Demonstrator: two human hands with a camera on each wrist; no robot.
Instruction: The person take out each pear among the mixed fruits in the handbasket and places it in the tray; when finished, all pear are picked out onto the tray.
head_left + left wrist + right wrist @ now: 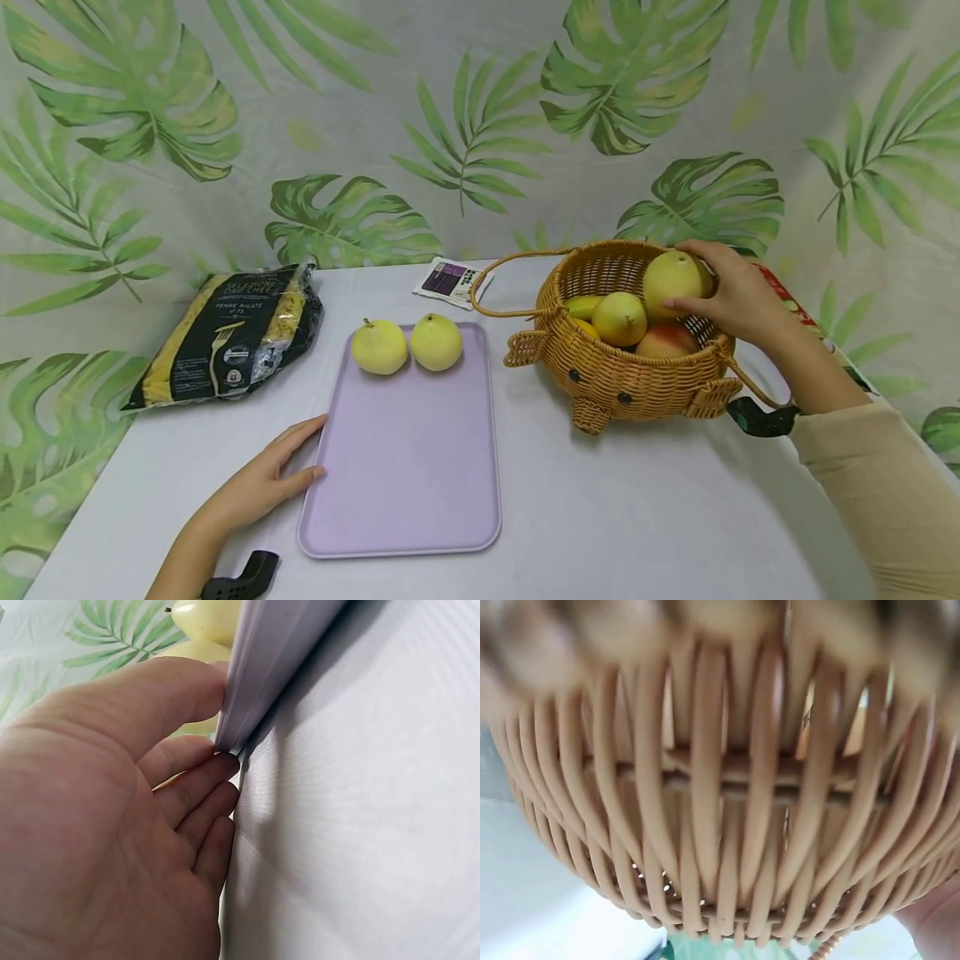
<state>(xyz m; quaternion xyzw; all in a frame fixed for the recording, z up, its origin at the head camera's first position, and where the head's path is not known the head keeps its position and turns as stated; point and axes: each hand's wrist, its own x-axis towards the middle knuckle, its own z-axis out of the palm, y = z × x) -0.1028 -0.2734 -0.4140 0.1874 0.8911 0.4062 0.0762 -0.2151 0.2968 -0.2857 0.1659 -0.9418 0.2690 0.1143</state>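
Note:
My right hand (723,287) grips a round yellow-green pear (672,283) over the right side of the wicker basket (622,387), thumb in front and fingers behind. Below it in the basket lie another pear (619,319), a reddish peach-like fruit (666,341) and a banana-like yellow fruit (581,307). My left hand (258,479) rests at the left edge of the lilac tray (408,467), fingertips touching its rim (244,682). Two yellow pears (379,347) sit side by side at the tray's far end. Basket weave (735,825) fills the right wrist view, hiding the held pear.
A black-and-yellow bag of penne (232,333) lies at the back left. Behind the tray is a small white-and-purple packet (452,282). The basket's handle (483,287) leans out to the left. A red packet (787,292) lies partly hidden behind the right arm.

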